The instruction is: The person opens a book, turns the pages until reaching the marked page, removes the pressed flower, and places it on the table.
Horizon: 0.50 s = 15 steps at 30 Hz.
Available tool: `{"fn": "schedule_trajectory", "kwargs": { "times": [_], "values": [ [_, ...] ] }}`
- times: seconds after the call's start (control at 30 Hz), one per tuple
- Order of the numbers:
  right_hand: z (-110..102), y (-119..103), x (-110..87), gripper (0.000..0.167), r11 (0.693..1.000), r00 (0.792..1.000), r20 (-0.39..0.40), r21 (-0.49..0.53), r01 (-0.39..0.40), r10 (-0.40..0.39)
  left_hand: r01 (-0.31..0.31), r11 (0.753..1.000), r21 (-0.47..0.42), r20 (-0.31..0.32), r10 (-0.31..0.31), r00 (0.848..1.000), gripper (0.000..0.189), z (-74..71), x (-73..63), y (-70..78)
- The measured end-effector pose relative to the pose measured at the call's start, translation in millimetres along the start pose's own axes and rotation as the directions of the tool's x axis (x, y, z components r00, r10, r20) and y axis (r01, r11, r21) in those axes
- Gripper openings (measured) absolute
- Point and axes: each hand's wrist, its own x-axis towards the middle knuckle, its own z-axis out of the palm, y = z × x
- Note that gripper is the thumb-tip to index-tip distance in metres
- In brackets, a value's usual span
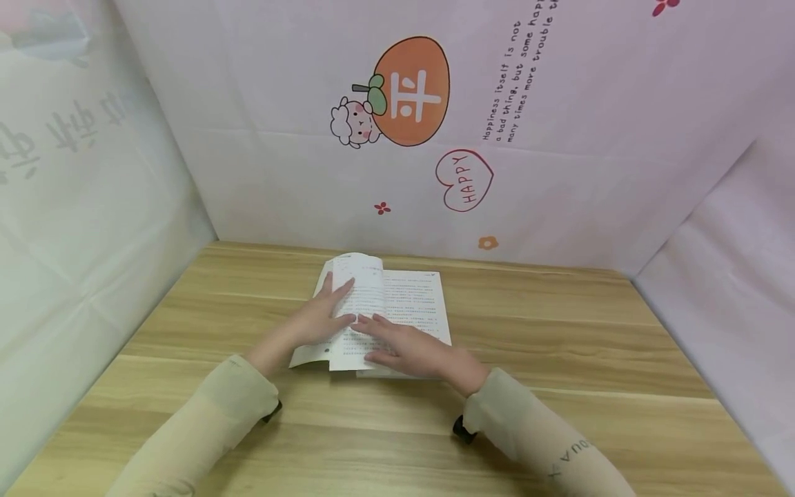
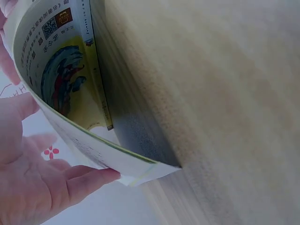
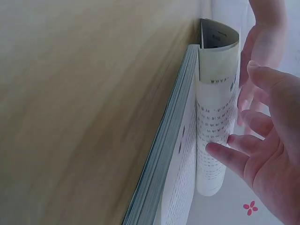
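An open book (image 1: 413, 298) with printed pages lies on the table. My left hand (image 1: 317, 319) rests on its left side with fingers spread. In the left wrist view, that side bows up off the wood, and the cover (image 2: 101, 89) beneath shows a colourful picture and a QR code. My right hand (image 1: 413, 348) reaches in from the right, its fingertips touching the curved left page (image 3: 213, 117) near the fold. Its fingers are extended in the right wrist view. The thick block of pages (image 3: 164, 145) lies flat on the right.
The wooden table (image 1: 559, 345) extends around the book. A printed cloth wall (image 1: 279, 138) rises behind its back edge, and pale cloth walls stand on the left (image 1: 93, 207) and right (image 1: 733, 228).
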Motion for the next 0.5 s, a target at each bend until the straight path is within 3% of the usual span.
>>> {"fn": "schedule_trajectory", "kwargs": {
  "times": [0.23, 0.5],
  "values": [
    [2.3, -2.7, 4.4, 0.048, 0.999, 0.999, 0.010, -0.003, 0.049, -0.049, 0.022, 0.999, 0.035, 0.059, -0.024, 0.998, 0.061, 0.7, 0.0, 0.0],
    [0.2, 0.9, 0.2, 0.045, 0.999, 0.999, 0.010, -0.011, 0.030, -0.030, 0.019, 0.999, 0.041, 0.057, -0.021, 0.998, 0.060, 0.6, -0.2, 0.4]
  ]
}}
